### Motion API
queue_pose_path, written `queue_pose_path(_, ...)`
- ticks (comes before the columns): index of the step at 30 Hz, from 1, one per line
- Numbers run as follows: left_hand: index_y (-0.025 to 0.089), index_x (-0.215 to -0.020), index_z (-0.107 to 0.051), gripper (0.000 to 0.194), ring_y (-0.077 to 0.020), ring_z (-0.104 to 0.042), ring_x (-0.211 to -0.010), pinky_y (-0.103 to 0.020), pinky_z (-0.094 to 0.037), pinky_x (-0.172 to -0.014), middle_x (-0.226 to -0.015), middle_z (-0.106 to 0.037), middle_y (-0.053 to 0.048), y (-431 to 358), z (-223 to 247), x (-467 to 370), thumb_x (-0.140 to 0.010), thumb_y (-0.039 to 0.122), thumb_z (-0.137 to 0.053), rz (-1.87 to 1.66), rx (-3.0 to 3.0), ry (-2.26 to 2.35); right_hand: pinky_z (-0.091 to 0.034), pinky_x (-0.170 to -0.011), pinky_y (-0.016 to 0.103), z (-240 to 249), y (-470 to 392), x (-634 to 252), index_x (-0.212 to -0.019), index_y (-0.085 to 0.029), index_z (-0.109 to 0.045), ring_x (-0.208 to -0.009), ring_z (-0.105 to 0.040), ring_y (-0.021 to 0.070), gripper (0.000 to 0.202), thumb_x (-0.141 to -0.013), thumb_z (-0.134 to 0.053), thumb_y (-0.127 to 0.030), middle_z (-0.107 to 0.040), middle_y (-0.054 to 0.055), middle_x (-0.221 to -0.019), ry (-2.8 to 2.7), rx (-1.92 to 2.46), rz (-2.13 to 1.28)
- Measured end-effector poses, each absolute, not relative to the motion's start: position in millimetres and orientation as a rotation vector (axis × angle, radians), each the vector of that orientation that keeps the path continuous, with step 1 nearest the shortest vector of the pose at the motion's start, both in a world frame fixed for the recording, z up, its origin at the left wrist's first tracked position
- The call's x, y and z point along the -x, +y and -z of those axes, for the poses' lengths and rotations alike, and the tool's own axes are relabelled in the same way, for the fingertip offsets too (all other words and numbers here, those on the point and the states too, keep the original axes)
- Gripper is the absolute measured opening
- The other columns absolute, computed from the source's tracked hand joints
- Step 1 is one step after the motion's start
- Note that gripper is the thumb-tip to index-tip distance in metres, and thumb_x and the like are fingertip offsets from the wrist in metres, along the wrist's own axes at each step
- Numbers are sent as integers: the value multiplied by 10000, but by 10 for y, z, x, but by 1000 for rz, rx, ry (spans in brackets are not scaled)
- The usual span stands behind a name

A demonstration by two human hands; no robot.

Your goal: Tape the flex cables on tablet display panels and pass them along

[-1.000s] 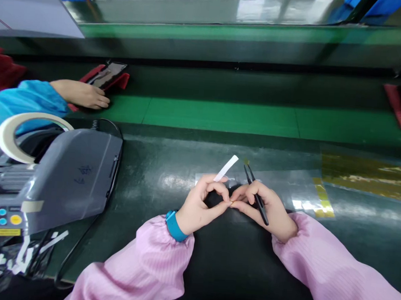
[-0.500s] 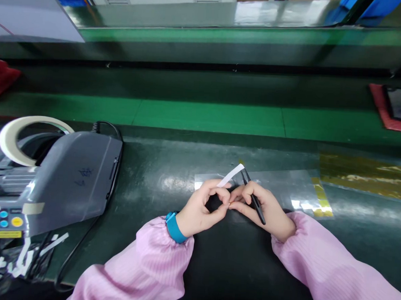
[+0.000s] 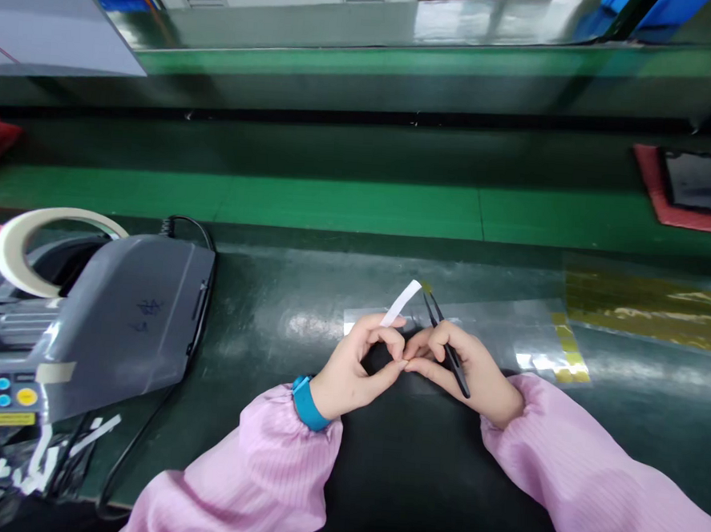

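My left hand [image 3: 358, 366] is closed, thumb and forefinger pinched, with a white paper-like strip [image 3: 400, 302] standing up from between its fingers. Fingertip to fingertip it meets my right hand [image 3: 461, 359]; a tiny thing may be between the tips, too small to name. Black tweezers [image 3: 454, 367] lie across the fingers of my right hand, their points directed away from me and slightly apart. The strip's free end stands just left of those points. Beneath both hands lies a clear plastic sheet [image 3: 496, 331] with yellow tape at its right end.
A grey tape dispenser [image 3: 141, 317] with colored buttons stands at left, a cream tape roll [image 3: 15, 257] on it and its cable beside it. White scraps [image 3: 43, 456] lie below. Amber film [image 3: 647, 312] is at right. A dark panel on a red mat [image 3: 653, 184] lies far right.
The strip's free end has come away from the tweezer points and shifted left. The tweezer points look more spread. Both hands stay almost in place, while the background shifts slightly with the camera.
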State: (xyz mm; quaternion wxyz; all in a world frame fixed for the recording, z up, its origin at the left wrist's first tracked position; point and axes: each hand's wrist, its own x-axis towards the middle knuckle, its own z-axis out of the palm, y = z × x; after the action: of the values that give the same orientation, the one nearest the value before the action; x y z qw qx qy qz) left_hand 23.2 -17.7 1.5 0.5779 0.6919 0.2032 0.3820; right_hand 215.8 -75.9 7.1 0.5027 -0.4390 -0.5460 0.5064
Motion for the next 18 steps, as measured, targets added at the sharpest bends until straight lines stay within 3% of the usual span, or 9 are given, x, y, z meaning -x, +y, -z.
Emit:
queue_pose_path(10, 268, -1247, -508, 436, -120, -618, -774, -294, -496, -856, -762, -610, 62, -154, -11, -229, -902, 175, -758, -924, -1478, 515, -623, -693, 306, -117, -753, -2166, -765, -255, -392, -739, -743, 162, 398, -932, -750, -293, -778, 20, -899, -1327, 1057, -1177)
queue_pose_path(18, 247, -1099, -519, 439, -124, -607, -711, -298, -478, -814, -700, -621, 73, -141, -21, -224, -833, 310, -862, -851, -1339, 597, -619, -666, 313, -121, -761, -2169, -746, -255, -386, -707, -732, 164, 427, -917, -773, -310, -783, 23, -887, -1328, 1047, -1152)
